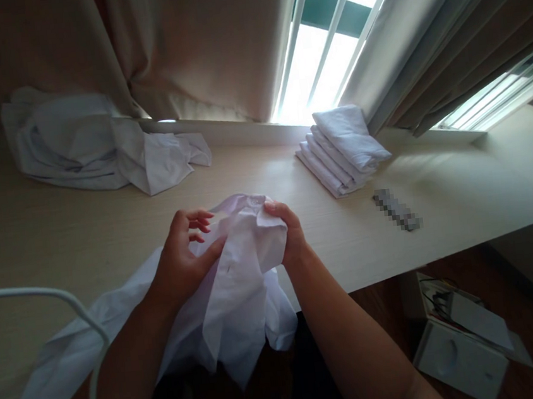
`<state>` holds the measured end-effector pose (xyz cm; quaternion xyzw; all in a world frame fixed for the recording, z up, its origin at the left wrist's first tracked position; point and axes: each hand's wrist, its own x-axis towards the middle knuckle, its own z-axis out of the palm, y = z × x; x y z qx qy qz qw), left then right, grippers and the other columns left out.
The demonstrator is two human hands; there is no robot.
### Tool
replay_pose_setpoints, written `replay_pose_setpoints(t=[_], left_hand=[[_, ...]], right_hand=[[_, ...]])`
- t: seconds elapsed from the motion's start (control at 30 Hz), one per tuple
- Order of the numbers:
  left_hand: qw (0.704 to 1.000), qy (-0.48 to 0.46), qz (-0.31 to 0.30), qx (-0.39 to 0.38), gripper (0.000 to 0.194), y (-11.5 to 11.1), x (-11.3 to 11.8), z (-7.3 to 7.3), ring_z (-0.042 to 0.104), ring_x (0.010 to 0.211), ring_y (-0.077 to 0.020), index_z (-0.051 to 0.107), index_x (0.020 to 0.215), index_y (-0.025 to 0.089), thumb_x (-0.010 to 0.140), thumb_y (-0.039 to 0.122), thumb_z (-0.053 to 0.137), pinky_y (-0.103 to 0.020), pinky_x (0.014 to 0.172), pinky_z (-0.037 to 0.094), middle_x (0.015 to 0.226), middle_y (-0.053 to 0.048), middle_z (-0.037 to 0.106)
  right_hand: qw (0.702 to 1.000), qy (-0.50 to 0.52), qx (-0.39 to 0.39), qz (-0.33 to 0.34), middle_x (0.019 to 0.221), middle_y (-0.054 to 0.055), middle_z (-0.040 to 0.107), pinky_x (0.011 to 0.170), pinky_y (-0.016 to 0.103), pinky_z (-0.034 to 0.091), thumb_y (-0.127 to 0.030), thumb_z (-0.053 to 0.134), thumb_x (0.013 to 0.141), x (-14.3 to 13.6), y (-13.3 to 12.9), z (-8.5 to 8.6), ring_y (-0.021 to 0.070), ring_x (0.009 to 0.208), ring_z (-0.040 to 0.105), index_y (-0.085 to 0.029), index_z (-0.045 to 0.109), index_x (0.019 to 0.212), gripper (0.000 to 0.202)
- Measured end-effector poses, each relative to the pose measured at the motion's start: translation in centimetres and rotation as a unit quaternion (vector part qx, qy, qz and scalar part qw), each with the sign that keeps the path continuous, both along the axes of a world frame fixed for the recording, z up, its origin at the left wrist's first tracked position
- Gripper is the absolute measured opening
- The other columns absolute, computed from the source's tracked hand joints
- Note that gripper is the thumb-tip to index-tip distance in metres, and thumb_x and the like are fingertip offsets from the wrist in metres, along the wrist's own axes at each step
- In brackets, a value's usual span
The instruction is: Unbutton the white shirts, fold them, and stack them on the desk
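A white collared shirt (pixel 237 285) hangs partly over the table's front edge, its lower part spread out to the left. My right hand (pixel 291 228) grips it at the collar, thumb on top and the other fingers hidden behind the cloth. Beside the front opening, my left hand (pixel 188 246) has its fingers curved and apart. Its thumb rests along the fabric just below the collar, and no cloth shows pinched in it. A button can be seen at the collar.
Folded white cloths (pixel 342 150) are stacked near the window. A loose heap of white garments (pixel 79 143) lies at the back left. A blurred-out small object (pixel 396 209) lies right of the stack. A white cable (pixel 33 290) curves across my left arm. An open box (pixel 463 353) stands on the floor.
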<state>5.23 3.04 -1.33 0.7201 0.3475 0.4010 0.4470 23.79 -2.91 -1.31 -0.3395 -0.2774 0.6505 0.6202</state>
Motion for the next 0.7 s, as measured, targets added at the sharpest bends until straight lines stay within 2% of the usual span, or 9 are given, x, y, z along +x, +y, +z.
replay_pose_setpoints(t=[0.07,0.2,0.27,0.37,0.53,0.7], left_hand=[[0.996,0.074,0.022,0.05,0.034,-0.1,0.1,-0.3,0.054,0.079,-0.0145,0.055,0.093,0.021,0.072,0.041,0.073,-0.028,0.076,0.047,0.091,0.0,0.057],[0.988,0.153,0.012,0.032,0.029,-0.3,0.3,-0.5,0.056,0.071,-0.0144,0.059,0.095,0.021,0.079,0.044,0.066,-0.026,0.069,0.045,0.082,0.001,0.06],[0.985,0.171,0.011,0.025,0.028,-0.3,0.3,-0.5,0.058,0.072,-0.0161,0.063,0.096,0.021,0.082,0.045,0.062,-0.025,0.065,0.044,0.081,-0.001,0.064],[0.982,0.185,0.002,0.041,0.028,-0.1,0.2,-0.5,0.059,0.071,-0.0174,0.067,0.085,0.021,0.085,0.047,0.058,-0.025,0.062,0.042,0.076,-0.001,0.067],[0.983,0.172,-0.006,0.06,0.028,-0.2,0.2,-0.2,0.06,0.073,-0.018,0.069,0.08,0.022,0.087,0.046,0.058,-0.026,0.065,0.041,0.078,-0.001,0.07],[0.987,0.149,-0.023,0.049,0.028,-0.2,0.4,-0.3,0.06,0.078,-0.0183,0.07,0.083,0.021,0.088,0.045,0.056,-0.026,0.07,0.044,0.082,-0.002,0.068]], right_hand=[[0.998,0.026,0.007,-0.062,0.072,0.001,0.067,0.064,0.029,0.052,-0.053,0.063,0.072,0.8,0.0,0.2,0.0197,0.071,0.064,-0.021,0.06,0.091,0.038],[0.993,0.036,0.005,-0.109,0.072,0.002,0.068,0.066,0.03,0.053,-0.049,0.064,0.072,1.7,0.0,0.5,0.0215,0.075,0.066,-0.021,0.059,0.088,0.033],[0.993,0.03,-0.003,-0.113,0.07,0.001,0.067,0.066,0.029,0.053,-0.049,0.065,0.072,1.7,0.1,0.6,0.021,0.074,0.066,-0.021,0.059,0.088,0.032],[0.995,0.037,0.015,-0.096,0.068,0.0,0.066,0.065,0.029,0.053,-0.049,0.066,0.073,1.6,0.1,0.6,0.0198,0.07,0.065,-0.021,0.06,0.088,0.032],[0.995,0.05,0.059,-0.067,0.068,0.0,0.066,0.065,0.029,0.053,-0.049,0.067,0.074,1.6,0.2,0.4,0.0196,0.069,0.065,-0.021,0.061,0.088,0.032],[0.996,0.043,0.031,-0.072,0.068,0.001,0.066,0.066,0.03,0.054,-0.051,0.066,0.073,1.5,0.3,0.3,0.0218,0.073,0.066,-0.021,0.06,0.088,0.034]])
